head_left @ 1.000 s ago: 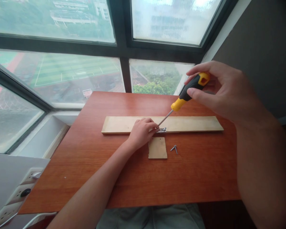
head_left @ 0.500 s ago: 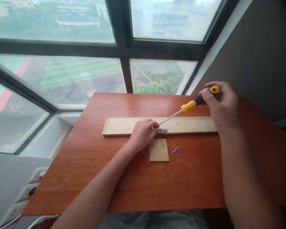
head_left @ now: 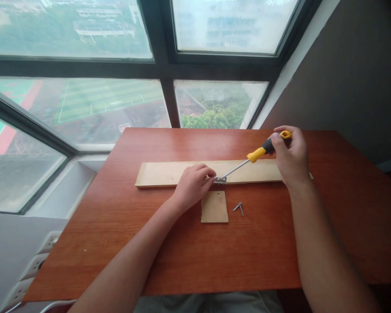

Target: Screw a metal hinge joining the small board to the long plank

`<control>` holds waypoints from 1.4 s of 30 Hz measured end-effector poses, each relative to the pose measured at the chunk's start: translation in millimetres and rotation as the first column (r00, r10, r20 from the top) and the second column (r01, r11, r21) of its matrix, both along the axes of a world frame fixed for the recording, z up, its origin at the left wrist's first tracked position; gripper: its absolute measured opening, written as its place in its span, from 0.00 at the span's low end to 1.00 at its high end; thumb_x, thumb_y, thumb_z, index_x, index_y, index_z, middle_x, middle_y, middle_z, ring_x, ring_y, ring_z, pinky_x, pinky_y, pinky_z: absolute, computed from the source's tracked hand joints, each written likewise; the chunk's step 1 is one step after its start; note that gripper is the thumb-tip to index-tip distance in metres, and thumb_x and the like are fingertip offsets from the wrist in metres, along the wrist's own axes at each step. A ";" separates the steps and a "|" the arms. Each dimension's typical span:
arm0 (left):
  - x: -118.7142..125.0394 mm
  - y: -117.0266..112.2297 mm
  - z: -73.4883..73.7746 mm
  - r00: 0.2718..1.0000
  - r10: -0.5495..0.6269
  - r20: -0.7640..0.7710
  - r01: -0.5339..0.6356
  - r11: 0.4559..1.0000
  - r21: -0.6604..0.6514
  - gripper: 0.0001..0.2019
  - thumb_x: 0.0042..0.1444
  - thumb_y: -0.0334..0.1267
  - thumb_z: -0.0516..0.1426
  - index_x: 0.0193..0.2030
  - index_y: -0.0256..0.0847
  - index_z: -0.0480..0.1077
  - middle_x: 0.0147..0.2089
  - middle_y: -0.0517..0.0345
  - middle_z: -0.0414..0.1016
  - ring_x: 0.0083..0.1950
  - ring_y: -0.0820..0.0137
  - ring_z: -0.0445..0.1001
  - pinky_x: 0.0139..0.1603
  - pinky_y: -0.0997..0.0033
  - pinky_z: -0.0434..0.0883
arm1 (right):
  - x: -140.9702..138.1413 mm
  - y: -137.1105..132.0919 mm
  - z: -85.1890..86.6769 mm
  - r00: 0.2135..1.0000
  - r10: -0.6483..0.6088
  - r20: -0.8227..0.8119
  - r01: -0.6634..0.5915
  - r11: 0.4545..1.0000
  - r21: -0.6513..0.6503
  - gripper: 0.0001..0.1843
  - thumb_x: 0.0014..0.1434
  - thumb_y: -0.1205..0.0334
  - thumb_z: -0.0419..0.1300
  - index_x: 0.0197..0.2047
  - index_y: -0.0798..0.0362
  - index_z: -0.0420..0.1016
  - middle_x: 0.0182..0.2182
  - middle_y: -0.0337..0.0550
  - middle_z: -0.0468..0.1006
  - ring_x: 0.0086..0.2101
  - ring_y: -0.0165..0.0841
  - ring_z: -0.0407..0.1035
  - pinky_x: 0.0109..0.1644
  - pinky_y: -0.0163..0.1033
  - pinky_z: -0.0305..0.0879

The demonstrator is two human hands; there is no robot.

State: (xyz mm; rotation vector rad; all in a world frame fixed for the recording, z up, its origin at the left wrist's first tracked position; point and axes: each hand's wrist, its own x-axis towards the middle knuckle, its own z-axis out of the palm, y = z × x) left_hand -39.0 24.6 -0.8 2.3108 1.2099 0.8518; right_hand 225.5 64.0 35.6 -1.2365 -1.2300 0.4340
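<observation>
Gripping a screwdriver [head_left: 256, 155] with a yellow-and-black handle and a steel shaft, a person's right hand [head_left: 292, 157] closes round the rear of the handle above a reddish-brown wooden table [head_left: 182, 265]. The shaft slants down leftward, its tip at a small, shiny metal fitting [head_left: 220, 180] by the near edge of a long, pale wooden board [head_left: 254, 169]. The fitting lies left of the right hand and lower, its long axis running roughly left to right, along the board. Nearer is the left hand [head_left: 194, 183], fingertips at the fitting's left end; whether they pinch it cannot be told. A squarish, pale wooden piece [head_left: 214, 208] and silver-coloured screws [head_left: 239, 208] lie closer to the person.
</observation>
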 end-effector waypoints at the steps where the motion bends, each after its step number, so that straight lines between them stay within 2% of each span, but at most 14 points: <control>1: 0.0 0.0 0.1 1.000 0.000 0.001 0.000 1.000 0.001 0.03 0.58 0.32 0.57 0.36 0.40 0.73 0.38 0.55 0.76 0.36 0.70 0.72 0.38 0.70 0.67 | -0.9 -0.8 -0.6 1.000 -0.001 0.010 0.001 1.000 -0.003 0.11 0.57 0.52 0.61 0.41 0.47 0.71 0.32 0.38 0.70 0.26 0.29 0.66 0.23 0.35 0.67; 11: -0.9 -0.5 1.4 1.000 -0.005 0.006 0.005 1.000 -0.011 0.04 0.58 0.32 0.56 0.37 0.40 0.73 0.39 0.53 0.75 0.38 0.68 0.72 0.40 0.67 0.69 | -6.7 -4.8 -0.8 0.997 -0.020 0.073 0.022 1.000 -0.021 0.13 0.59 0.51 0.60 0.44 0.47 0.71 0.33 0.38 0.71 0.28 0.30 0.68 0.25 0.35 0.69; 22: -0.4 -1.1 1.7 1.000 -0.024 0.007 0.025 1.000 -0.011 0.04 0.58 0.31 0.57 0.36 0.40 0.73 0.39 0.53 0.74 0.39 0.68 0.72 0.41 0.67 0.70 | -10.9 -6.7 1.2 0.998 -0.020 0.065 0.021 1.000 -0.021 0.13 0.58 0.50 0.60 0.43 0.47 0.71 0.33 0.38 0.70 0.28 0.30 0.67 0.24 0.35 0.69; 29: 0.5 -4.3 6.2 0.995 0.007 0.103 0.000 0.998 -0.061 0.04 0.59 0.32 0.55 0.37 0.40 0.72 0.39 0.53 0.74 0.38 0.69 0.73 0.41 0.68 0.70 | -12.4 -8.6 -0.8 0.989 -0.050 0.137 0.056 0.998 -0.035 0.13 0.59 0.49 0.60 0.44 0.46 0.71 0.33 0.37 0.70 0.30 0.31 0.67 0.27 0.36 0.70; 37: -1.3 -5.9 8.3 0.985 0.062 0.163 -0.047 0.994 -0.094 0.02 0.58 0.31 0.55 0.36 0.40 0.69 0.35 0.58 0.75 0.36 0.71 0.72 0.37 0.71 0.69 | -11.9 -7.7 0.8 0.999 -0.023 0.041 0.024 1.000 -0.011 0.13 0.58 0.51 0.61 0.44 0.47 0.71 0.33 0.38 0.71 0.28 0.30 0.68 0.24 0.34 0.69; 42: -0.7 -11.6 16.4 0.990 0.006 0.142 0.010 0.994 -0.110 0.01 0.56 0.31 0.55 0.35 0.40 0.67 0.32 0.59 0.73 0.32 0.74 0.69 0.32 0.75 0.67 | -6.6 -4.8 -2.0 0.999 -0.029 -0.035 0.028 1.000 -0.013 0.13 0.57 0.51 0.61 0.43 0.48 0.71 0.33 0.37 0.71 0.28 0.29 0.67 0.24 0.33 0.68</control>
